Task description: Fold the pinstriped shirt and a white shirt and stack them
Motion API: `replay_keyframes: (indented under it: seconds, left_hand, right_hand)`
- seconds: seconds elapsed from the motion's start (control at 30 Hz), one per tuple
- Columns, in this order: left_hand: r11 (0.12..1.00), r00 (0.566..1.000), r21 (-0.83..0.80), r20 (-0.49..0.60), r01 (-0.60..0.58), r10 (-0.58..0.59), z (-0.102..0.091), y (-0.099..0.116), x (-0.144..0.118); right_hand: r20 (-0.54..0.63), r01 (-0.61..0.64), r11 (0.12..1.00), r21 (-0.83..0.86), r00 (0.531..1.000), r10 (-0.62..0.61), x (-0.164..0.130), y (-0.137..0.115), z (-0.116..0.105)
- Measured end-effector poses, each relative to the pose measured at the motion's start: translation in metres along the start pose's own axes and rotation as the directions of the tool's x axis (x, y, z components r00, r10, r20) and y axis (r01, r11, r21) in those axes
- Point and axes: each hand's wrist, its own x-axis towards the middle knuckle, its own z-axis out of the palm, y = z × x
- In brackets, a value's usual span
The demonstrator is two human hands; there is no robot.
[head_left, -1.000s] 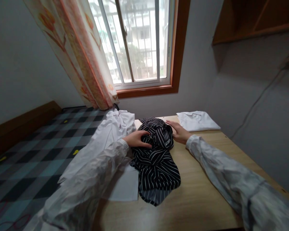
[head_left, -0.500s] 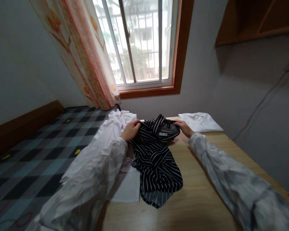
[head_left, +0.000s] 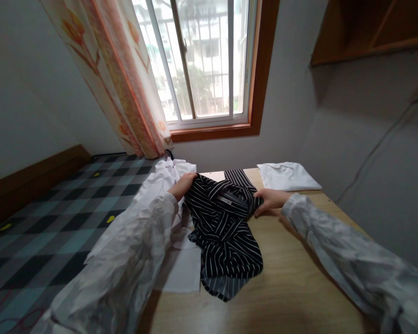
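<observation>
Hands grip opposite edges of the striped shirt [head_left: 226, 222], which I see bunched on the wooden table [head_left: 292, 273]: my left hand [head_left: 181, 184] closed on its left edge, my right hand [head_left: 270, 200] pinching its right edge. White garments [head_left: 153, 195] lie just beside it.

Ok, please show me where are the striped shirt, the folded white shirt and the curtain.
striped shirt [head_left: 226, 232]: head view, on its middle part that lies on the table.
folded white shirt [head_left: 287, 176]: head view, on its flat top.
curtain [head_left: 121, 88]: head view, on the hanging patterned cloth.
</observation>
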Motion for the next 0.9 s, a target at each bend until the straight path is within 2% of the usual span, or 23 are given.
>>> replay_keyframes:
  seconds: [0.07,0.13,0.23,0.33,0.43,0.5,0.57,0.63,0.7,0.77,0.83,0.9]
  left_hand:
    - [1.0,0.999,-0.01,0.037,0.022,-0.022,-0.006,0.0,0.001]
    - [1.0,0.996,-0.017,0.083,0.026,-0.024,-0.013,0.0,0.001]
    - [0.999,0.991,0.034,0.134,0.013,-0.018,-0.028,0.002,0.001]
    - [0.99,0.993,0.143,0.12,-0.007,-0.011,-0.047,0.008,0.005]
    - [0.978,0.996,0.201,0.084,-0.058,0.042,-0.068,0.019,0.012]
    - [0.974,0.993,0.211,0.102,-0.078,0.057,-0.083,0.029,0.015]
    - [0.968,0.98,0.228,0.186,-0.108,0.066,-0.097,0.04,0.016]
    - [0.958,0.947,0.233,0.31,-0.166,0.088,-0.108,0.05,0.015]
    - [0.949,0.908,0.237,0.408,-0.209,0.098,-0.115,0.055,0.016]
    - [0.949,0.895,0.243,0.439,-0.198,0.075,-0.117,0.055,0.017]
    - [0.967,0.911,0.203,0.408,-0.151,0.056,-0.115,0.05,0.019]
    - [0.989,0.946,0.086,0.311,-0.123,0.091,-0.11,0.042,0.02]
  right_hand:
    - [-0.101,0.111,0.993,-0.044,0.988,-0.115,-0.002,0.0,-0.001]
    - [-0.223,0.149,0.988,-0.029,0.963,-0.151,-0.003,-0.001,-0.008]
    - [-0.406,0.126,0.988,0.087,0.91,-0.081,-0.006,-0.007,-0.029]
    - [-0.507,0.096,0.981,0.171,0.862,0.003,-0.01,-0.02,-0.054]
    - [-0.501,-0.019,0.998,0.064,0.864,0.049,-0.018,-0.041,-0.08]
    - [-0.418,-0.109,0.992,-0.064,0.905,0.072,-0.026,-0.056,-0.097]
    - [-0.314,-0.18,0.977,-0.116,0.94,0.136,-0.034,-0.07,-0.114]
    - [-0.277,-0.216,0.97,-0.109,0.944,0.179,-0.042,-0.081,-0.128]
    - [-0.333,-0.207,0.976,-0.068,0.927,0.173,-0.047,-0.087,-0.138]
    - [-0.437,-0.16,0.987,-0.012,0.889,0.139,-0.05,-0.088,-0.143]
    - [-0.524,-0.095,0.995,0.043,0.846,0.103,-0.05,-0.085,-0.144]
    - [-0.564,-0.037,0.996,0.077,0.822,0.074,-0.05,-0.082,-0.143]
